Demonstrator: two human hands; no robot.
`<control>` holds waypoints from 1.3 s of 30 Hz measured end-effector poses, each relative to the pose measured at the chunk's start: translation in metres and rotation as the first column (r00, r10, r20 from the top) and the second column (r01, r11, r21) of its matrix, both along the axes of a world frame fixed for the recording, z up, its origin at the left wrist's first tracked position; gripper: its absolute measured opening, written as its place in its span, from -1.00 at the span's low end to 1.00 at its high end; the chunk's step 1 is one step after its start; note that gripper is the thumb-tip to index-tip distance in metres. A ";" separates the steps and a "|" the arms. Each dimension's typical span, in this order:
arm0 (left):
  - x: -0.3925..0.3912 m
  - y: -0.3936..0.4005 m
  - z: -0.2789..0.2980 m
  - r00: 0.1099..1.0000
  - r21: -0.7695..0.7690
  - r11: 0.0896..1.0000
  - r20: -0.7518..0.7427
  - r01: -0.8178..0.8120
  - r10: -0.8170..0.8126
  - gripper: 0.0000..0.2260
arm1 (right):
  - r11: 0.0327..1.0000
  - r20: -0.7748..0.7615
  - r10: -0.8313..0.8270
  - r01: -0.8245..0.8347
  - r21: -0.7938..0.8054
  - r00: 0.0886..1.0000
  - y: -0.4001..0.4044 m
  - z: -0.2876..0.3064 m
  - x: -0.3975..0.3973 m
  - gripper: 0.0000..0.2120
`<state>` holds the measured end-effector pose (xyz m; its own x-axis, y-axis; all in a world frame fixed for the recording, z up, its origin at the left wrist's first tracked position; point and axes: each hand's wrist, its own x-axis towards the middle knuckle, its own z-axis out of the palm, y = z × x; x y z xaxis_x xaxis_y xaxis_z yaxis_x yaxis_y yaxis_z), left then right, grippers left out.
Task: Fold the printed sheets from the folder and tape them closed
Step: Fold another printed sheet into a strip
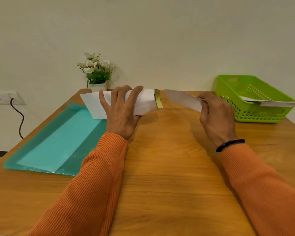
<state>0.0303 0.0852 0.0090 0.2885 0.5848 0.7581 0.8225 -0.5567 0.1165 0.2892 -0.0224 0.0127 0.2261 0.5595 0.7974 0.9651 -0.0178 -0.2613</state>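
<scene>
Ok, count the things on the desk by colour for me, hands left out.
Green: 1, the basket
Teal: 1, the folder
White: 3, folded sheet, paper strip, flower pot
Yellow: 1, tape piece
Total: 6

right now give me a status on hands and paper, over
Left hand grips folded sheet, yellow tape strip at its end. Right hand pinches a separate white piece. Green basket holds finished sheets; nothing in the way.

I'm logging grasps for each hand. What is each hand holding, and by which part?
Left hand grips the folded sheet around its middle. Right hand pinches a separate white piece by its near end.
</scene>
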 end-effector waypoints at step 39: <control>-0.005 0.007 -0.001 0.998 -0.063 0.997 0.030 0.050 -0.049 -0.14 | 0.924 -0.785 0.249 -0.383 0.017 0.567 -0.014 0.020 0.029 -0.86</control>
<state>0.0254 0.0917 0.0075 0.2974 0.6176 0.7281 0.7901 -0.5873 0.1756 0.3186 -0.0368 0.0325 0.4954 0.8053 0.3256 0.3637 0.1481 -0.9197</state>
